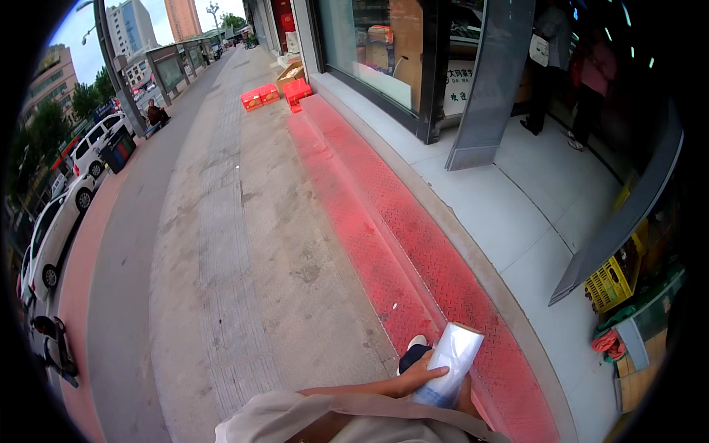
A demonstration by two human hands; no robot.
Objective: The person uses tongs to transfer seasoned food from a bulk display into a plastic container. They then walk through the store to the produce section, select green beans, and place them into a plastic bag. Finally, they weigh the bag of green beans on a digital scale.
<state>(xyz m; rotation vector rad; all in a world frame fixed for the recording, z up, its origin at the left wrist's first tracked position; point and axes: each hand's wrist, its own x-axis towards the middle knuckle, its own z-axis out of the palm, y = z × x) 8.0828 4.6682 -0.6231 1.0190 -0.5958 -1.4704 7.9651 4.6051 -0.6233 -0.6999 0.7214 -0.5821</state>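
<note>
A roll of clear plastic bags or film (453,360), with a brown core showing at its upper end, is held near the bottom of the view. My left hand (422,375) grips it from the left, the thumb lying across its front. On its right side is my right hand (467,394), mostly hidden behind the roll and a light fabric strap, so its fingers cannot be made out. Beneath the roll lie red checker-plate metal steps (388,266). One white shoe (416,342) and dark trouser leg show just left of the roll.
Red boxes (260,97) and an open cardboard box (290,76) stand beyond the steps. To the right are plastic strip curtains (490,83), two people inside a doorway, and a yellow crate (609,285). Parked white cars (58,232) and a seated person are on the left.
</note>
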